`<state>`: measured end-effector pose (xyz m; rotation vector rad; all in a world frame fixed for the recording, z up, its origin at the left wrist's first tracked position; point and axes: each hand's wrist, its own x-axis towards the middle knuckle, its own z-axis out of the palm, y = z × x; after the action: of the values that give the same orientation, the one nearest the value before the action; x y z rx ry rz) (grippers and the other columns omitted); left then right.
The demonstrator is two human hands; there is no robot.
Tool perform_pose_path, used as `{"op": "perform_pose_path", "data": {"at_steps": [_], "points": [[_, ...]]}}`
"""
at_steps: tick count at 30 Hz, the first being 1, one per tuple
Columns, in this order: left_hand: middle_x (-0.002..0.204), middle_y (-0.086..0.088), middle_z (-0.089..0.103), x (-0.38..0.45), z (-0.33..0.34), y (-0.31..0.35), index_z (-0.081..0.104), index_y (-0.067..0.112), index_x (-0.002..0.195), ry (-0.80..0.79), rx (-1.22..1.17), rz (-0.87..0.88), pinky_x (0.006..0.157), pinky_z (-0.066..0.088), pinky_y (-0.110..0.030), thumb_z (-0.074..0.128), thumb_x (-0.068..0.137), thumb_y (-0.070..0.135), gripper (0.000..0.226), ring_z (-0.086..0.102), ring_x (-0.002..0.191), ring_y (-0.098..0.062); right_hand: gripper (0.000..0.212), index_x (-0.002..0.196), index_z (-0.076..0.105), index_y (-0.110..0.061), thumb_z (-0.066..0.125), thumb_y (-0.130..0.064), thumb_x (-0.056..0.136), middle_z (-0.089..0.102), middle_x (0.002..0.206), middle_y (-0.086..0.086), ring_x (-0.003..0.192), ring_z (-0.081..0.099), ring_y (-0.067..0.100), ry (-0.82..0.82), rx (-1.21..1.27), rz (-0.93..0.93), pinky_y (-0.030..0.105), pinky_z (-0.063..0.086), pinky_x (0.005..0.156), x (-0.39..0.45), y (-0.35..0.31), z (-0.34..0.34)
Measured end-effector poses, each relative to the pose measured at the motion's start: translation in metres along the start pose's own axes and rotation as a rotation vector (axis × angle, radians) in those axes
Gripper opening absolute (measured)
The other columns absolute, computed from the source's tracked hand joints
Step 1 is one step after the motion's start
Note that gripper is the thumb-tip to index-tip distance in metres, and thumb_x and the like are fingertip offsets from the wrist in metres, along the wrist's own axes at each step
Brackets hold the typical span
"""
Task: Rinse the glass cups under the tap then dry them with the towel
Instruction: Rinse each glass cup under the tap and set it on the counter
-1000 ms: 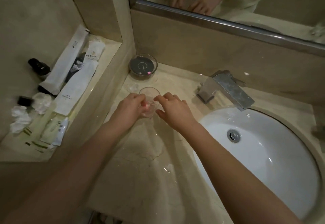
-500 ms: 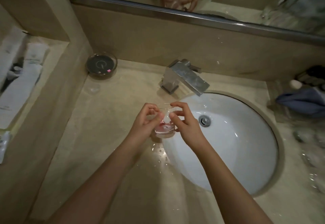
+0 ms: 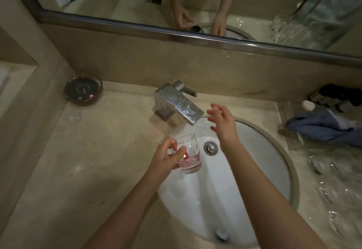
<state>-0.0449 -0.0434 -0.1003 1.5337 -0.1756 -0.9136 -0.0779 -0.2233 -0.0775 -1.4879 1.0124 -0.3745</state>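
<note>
A second ago both hands held the glass cup (image 3: 187, 153) on the desk (image 3: 94, 151), near the left wall. Now it is in the air over the left side of the sink (image 3: 274, 151), tilted, in the grip of the left hand (image 3: 166, 157) alone. The right hand (image 3: 222, 122) has let go and now hangs, fingers spread, just beside the tap (image 3: 177, 104) spout.

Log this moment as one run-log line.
phase: pre-rinse | left hand: holds glass cup over sink | right hand: open, beside tap | water: none visible | towel: untouched
</note>
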Motion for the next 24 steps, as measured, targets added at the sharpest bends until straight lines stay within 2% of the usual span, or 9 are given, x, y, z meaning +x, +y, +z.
{"op": "perform_pose_path", "data": {"at_steps": [4,9,11,13,16,17,20,22,24], "points": [[0.101,-0.013,0.05,0.011,0.002,-0.006,0.042,0.007,0.085,0.009,-0.01,-0.018,0.069,0.058,-0.033,0.066,0.093,0.013,0.027,0.069,0.081,-0.012,0.03,0.127,0.061,-0.019,0.053,-0.03,0.1,0.063,0.122,0.0,0.107,0.058,0.017,-0.169,-0.141,-0.091,0.037,0.045,0.096,0.042,-0.021,0.017],[0.091,0.003,0.058,0.022,0.004,-0.01,0.044,0.011,0.086,-0.005,-0.053,-0.02,0.075,0.058,-0.036,0.061,0.096,0.018,0.021,0.069,0.092,-0.019,0.028,0.122,0.067,-0.011,0.058,-0.019,0.097,0.066,0.109,-0.001,0.103,0.057,0.013,-0.286,-0.185,-0.179,0.04,0.045,0.1,0.059,-0.026,0.033],[0.086,0.011,0.06,0.027,0.005,-0.011,0.047,0.019,0.08,-0.026,-0.1,-0.03,0.078,0.057,-0.04,0.063,0.095,0.022,0.022,0.069,0.102,-0.026,0.027,0.121,0.067,-0.009,0.057,-0.017,0.098,0.068,0.111,0.002,0.103,0.058,0.012,-0.289,-0.178,-0.193,0.034,0.044,0.099,0.063,-0.025,0.032],[0.095,0.006,0.056,0.031,0.007,-0.011,0.048,0.026,0.075,-0.034,-0.118,-0.034,0.078,0.057,-0.04,0.067,0.091,0.029,0.025,0.067,0.109,-0.028,0.027,0.121,0.067,-0.008,0.055,-0.016,0.098,0.069,0.117,0.007,0.106,0.058,0.013,-0.295,-0.182,-0.224,0.027,0.044,0.098,0.068,-0.025,0.032],[0.105,-0.003,0.052,0.036,0.014,-0.01,0.047,0.027,0.077,-0.051,-0.118,-0.037,0.072,0.055,-0.031,0.063,0.094,0.029,0.024,0.068,0.11,-0.026,0.028,0.123,0.065,-0.003,0.051,-0.011,0.1,0.068,0.119,0.012,0.104,0.056,0.01,-0.334,-0.198,-0.248,0.001,0.039,0.082,0.074,-0.028,0.031],[0.107,-0.003,0.053,0.039,0.015,-0.011,0.047,0.027,0.078,-0.053,-0.117,-0.04,0.071,0.054,-0.03,0.063,0.095,0.028,0.023,0.068,0.109,-0.026,0.028,0.123,0.065,-0.003,0.051,-0.01,0.1,0.068,0.118,0.013,0.105,0.056,0.01,-0.344,-0.204,-0.246,-0.002,0.038,0.079,0.076,-0.029,0.03],[0.11,-0.003,0.054,0.043,0.018,-0.007,0.048,0.027,0.079,-0.049,-0.123,-0.06,0.077,0.057,-0.036,0.064,0.089,0.034,0.02,0.067,0.109,-0.027,0.028,0.123,0.065,-0.003,0.05,-0.011,0.1,0.068,0.118,0.014,0.109,0.06,0.015,-0.369,-0.214,-0.241,0.012,0.042,0.093,0.081,-0.028,0.029],[0.109,-0.002,0.055,0.046,0.019,-0.006,0.047,0.024,0.084,-0.038,-0.125,-0.069,0.085,0.055,-0.044,0.064,0.087,0.034,0.02,0.068,0.108,-0.027,0.028,0.123,0.064,-0.002,0.05,-0.012,0.101,0.068,0.119,0.016,0.109,0.06,0.015,-0.387,-0.202,-0.242,0.016,0.043,0.093,0.081,-0.027,0.03],[0.111,-0.003,0.055,0.047,0.02,-0.007,0.045,0.019,0.089,-0.016,-0.14,-0.073,0.086,0.055,-0.044,0.061,0.096,0.023,0.019,0.068,0.102,-0.024,0.03,0.125,0.063,-0.005,0.05,-0.018,0.101,0.067,0.121,0.013,0.107,0.058,0.012,-0.38,-0.201,-0.226,0.02,0.043,0.094,0.078,-0.027,0.028]]}}
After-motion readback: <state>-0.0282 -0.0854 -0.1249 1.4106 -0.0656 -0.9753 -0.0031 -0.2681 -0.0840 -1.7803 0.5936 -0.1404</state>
